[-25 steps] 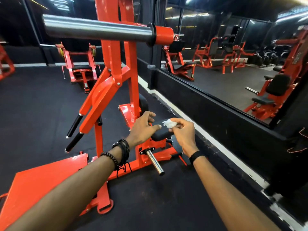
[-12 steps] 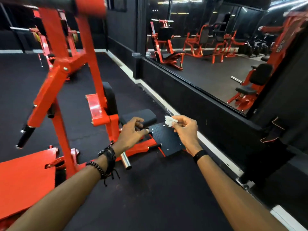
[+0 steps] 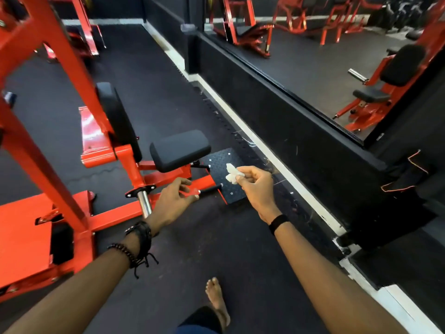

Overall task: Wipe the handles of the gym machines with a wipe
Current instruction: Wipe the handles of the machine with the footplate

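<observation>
My right hand [image 3: 256,186] pinches a crumpled white wipe [image 3: 232,174] between thumb and fingertips, held in the air above a black checker foot plate [image 3: 224,162]. My left hand [image 3: 172,201] hovers with loosely curled fingers and holds nothing, over the red base frame [image 3: 115,214] of the orange-red gym machine. A short black peg handle [image 3: 210,189] sticks out of the frame between my two hands. The machine's black seat pad [image 3: 179,149] lies just beyond my left hand. A chrome peg [image 3: 145,203] stands left of that hand.
The machine's tall red upright [image 3: 48,75] and black back pad [image 3: 115,114] fill the left side. A wall mirror [image 3: 313,56] runs along the right, above a black ledge and white floor strip. My bare foot [image 3: 216,300] stands on the black rubber floor.
The view has tilted down and moved closer to the machine's base. Both hands have dropped lower and parted, the right still pinching the wipe.
</observation>
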{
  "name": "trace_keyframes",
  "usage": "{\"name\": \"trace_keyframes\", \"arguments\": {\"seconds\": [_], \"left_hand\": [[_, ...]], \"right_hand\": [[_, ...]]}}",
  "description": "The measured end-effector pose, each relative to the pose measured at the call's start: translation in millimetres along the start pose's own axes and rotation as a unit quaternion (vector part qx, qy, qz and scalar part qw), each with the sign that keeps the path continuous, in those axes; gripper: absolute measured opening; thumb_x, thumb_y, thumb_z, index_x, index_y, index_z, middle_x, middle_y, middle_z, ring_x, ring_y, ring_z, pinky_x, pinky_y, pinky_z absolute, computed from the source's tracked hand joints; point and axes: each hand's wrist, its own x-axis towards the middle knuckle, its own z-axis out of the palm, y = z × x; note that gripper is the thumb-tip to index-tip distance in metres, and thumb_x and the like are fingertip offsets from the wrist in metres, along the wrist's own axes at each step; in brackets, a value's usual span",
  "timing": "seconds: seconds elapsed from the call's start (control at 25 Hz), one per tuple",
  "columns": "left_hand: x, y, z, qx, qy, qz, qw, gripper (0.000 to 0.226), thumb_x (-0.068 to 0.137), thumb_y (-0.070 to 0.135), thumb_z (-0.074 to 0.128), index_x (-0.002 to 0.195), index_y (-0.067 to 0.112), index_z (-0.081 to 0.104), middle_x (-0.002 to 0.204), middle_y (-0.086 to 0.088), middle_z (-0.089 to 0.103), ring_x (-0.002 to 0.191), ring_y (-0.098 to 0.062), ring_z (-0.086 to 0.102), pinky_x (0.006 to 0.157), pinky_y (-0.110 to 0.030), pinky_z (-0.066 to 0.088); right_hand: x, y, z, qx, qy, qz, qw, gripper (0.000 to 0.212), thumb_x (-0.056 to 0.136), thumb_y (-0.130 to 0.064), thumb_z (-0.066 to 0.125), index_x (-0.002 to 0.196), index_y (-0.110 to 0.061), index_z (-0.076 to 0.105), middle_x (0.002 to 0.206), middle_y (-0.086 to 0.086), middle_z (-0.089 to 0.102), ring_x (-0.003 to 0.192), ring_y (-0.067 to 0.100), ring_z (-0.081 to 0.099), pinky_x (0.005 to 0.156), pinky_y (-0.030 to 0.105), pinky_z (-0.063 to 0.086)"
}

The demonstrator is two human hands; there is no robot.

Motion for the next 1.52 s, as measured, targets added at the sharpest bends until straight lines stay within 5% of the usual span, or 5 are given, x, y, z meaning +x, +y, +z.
{"name": "trace_keyframes", "arguments": {"seconds": [0.28, 0.6, 0.92, 1.28, 1.52], "left_hand": [[116, -25, 67, 0.058, -0.072, -0.071, 0.993, 0.036, 0.08, 0.021, 0.081, 0.104, 0.025, 0.055, 0.094, -0.003, 0.065, 0.092, -0.024, 0.064, 0.085, -0.034, 0.048], [229, -65, 112, 0.107, -0.161, -0.149, 0.97, 0.028, 0.082, 0.033, 0.077, 0.103, 0.027, 0.06, 0.09, 0.008, 0.066, 0.09, -0.016, 0.065, 0.086, -0.036, 0.052], [362, -145, 171, 0.215, -0.248, -0.214, 0.92, 0.042, 0.087, 0.037, 0.069, 0.124, 0.023, 0.057, 0.116, 0.002, 0.067, 0.11, -0.022, 0.063, 0.095, -0.039, 0.047], [473, -347, 263, 0.336, -0.274, -0.284, 0.855, 0.059, 0.092, 0.038, 0.06, 0.141, 0.013, 0.038, 0.145, -0.016, 0.042, 0.136, -0.035, 0.041, 0.108, -0.048, 0.035], [522, -495, 323, 0.458, -0.322, -0.265, 0.785, 0.084, 0.074, 0.056, 0.072, 0.136, 0.009, 0.041, 0.13, -0.02, 0.053, 0.119, -0.042, 0.055, 0.095, -0.049, 0.045]], "right_hand": [[119, 68, 5, 0.029, -0.026, 0.089, 0.995, 0.013, 0.089, -0.001, 0.064, 0.099, -0.01, 0.065, 0.086, 0.009, 0.072, 0.076, 0.029, 0.072, 0.064, 0.043, 0.061], [218, 153, 42, 0.063, -0.042, 0.196, 0.978, 0.019, 0.092, 0.004, 0.058, 0.094, -0.014, 0.066, 0.09, 0.017, 0.072, 0.074, 0.024, 0.073, 0.061, 0.037, 0.061], [320, 284, 106, 0.069, -0.017, 0.327, 0.942, 0.018, 0.089, 0.008, 0.06, 0.091, -0.004, 0.073, 0.084, 0.01, 0.075, 0.076, 0.022, 0.073, 0.071, 0.043, 0.062], [353, 488, 215, 0.041, 0.007, 0.404, 0.914, 0.025, 0.089, 0.002, 0.066, 0.087, -0.021, 0.073, 0.081, 0.003, 0.075, 0.075, 0.021, 0.073, 0.074, 0.043, 0.061], [339, 627, 287, 0.04, 0.028, 0.426, 0.904, 0.02, 0.09, 0.005, 0.061, 0.095, -0.011, 0.072, 0.09, 0.011, 0.074, 0.082, 0.024, 0.073, 0.073, 0.038, 0.061]]}}
